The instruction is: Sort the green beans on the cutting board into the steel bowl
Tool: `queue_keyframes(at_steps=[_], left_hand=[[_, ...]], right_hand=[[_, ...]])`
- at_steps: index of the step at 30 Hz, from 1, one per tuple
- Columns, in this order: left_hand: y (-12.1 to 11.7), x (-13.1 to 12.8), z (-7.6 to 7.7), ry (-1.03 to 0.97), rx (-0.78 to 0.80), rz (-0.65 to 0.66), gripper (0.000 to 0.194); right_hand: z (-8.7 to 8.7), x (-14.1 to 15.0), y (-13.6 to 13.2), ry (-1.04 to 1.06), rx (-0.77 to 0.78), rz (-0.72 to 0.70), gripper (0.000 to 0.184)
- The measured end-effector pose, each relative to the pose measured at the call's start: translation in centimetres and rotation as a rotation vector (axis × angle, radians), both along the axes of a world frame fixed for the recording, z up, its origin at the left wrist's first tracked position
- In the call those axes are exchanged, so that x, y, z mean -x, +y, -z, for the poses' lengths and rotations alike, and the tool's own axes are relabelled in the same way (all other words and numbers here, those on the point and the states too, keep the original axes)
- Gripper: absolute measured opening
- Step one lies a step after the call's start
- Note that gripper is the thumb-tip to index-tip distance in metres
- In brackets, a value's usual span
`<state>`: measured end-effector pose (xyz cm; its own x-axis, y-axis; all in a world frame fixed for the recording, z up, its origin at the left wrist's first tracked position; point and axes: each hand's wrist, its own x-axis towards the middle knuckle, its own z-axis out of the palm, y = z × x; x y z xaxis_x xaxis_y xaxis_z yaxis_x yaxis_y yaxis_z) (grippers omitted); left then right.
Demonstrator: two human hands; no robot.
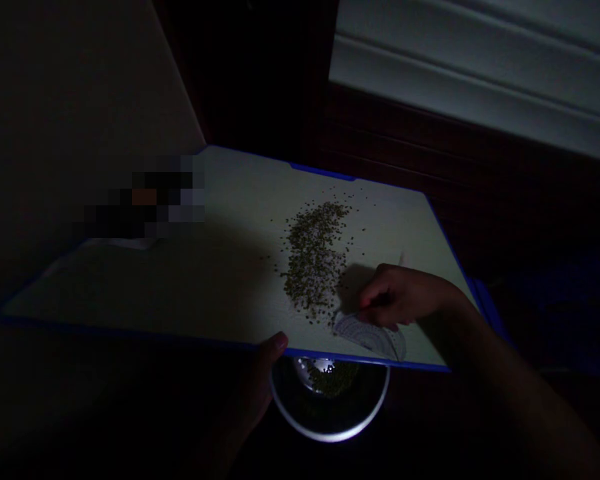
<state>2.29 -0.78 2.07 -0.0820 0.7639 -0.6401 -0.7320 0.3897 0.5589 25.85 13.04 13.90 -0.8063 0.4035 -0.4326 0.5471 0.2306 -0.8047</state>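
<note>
Right hand (397, 300) curled closed on a protractor (369, 337) — beside scattered grains (314, 263) on a board (220, 280), left hand (263, 370) thumb over near edge — grip unclear, bowl (331, 437) below.

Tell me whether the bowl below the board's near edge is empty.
Not empty: small dark grains lie in the bowl. The board hides its far part, so I cannot tell how full.

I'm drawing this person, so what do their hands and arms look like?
The right hand is gloveless, and its forearm shows no sleeve, watch or bracelet. The left hand looks bare too, thumbnail showing; darkness mostly hides that arm.
</note>
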Motion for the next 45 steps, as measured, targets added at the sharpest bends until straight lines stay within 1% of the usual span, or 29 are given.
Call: queue_keyframes(at_steps=[5,10,12,14,15,18,20,21,23,25,27,30,34,37,39,42,45], left_hand=[[0.1,0.2,0.2,-0.027,-0.013,0.089,0.046],[0.1,0.2,0.5,0.016,-0.043,0.031,0.044],[0.0,0.2,0.5,0.013,-0.039,0.064,0.046],[0.0,0.2,0.3,0.014,-0.043,0.092,0.047],[0.0,0.2,0.2,0.02,-0.043,0.083,0.046],[-0.1,0.3,0.2,0.029,-0.033,0.024,0.032],[-0.1,0.4,0.4,0.012,-0.015,0.022,0.027],[-0.1,0.4,0.5,-0.001,-0.013,0.031,0.027],[-0.1,0.4,0.6,-0.015,-0.012,0.042,0.036],[-0.1,0.3,0.5,-0.015,-0.033,0.034,0.049],[-0.1,0.1,0.2,-0.005,-0.062,0.02,0.054],[-0.3,0.0,0.1,-0.012,-0.096,0.034,0.052],[-0.5,0.1,0.4,-0.032,-0.13,0.074,0.045],[-0.5,0.1,0.4,-0.014,-0.12,0.066,0.047],[-0.4,0.1,0.3,0.006,-0.107,0.059,0.049],[-0.3,0.0,0.0,0.013,-0.085,0.064,0.049],[-0.2,0.0,0.0,0.007,-0.073,0.06,0.048]], right_hand=[[-0.6,0.3,-0.3,0.014,0.045,-0.017,0.03],[-0.8,0.3,-0.5,0.041,0.033,-0.069,0.029],[-0.6,0.4,-0.6,0.048,0.044,-0.097,0.028],[-0.3,0.5,-0.6,0.052,0.049,-0.097,0.026],[-0.2,0.5,-0.5,0.047,0.042,-0.088,0.025],[-0.3,-0.1,-0.2,0.019,-0.019,-0.031,0.023],[-0.6,-0.6,0.1,0.009,-0.043,0.008,0.021],[-0.7,-0.8,0.1,0.013,-0.045,0.028,0.021],[-0.9,-1.0,0.2,0.027,-0.043,0.05,0.023],[-0.8,-0.8,0.1,0.043,-0.047,0.042,0.024],[-0.7,-0.5,0.0,0.049,-0.05,0.017,0.025],[-0.5,0.1,-0.3,0.04,-0.026,0.009,0.029],[-0.5,0.4,-0.3,0.037,0.035,0.009,0.03],[-0.4,0.3,-0.3,0.029,0.051,-0.005,0.03],[-0.4,0.2,-0.3,0.028,0.042,0.003,0.031],[-0.5,0.2,-0.3,0.037,-0.026,0.033,0.034],[-0.7,0.3,-0.3,0.026,-0.07,0.028,0.035]])
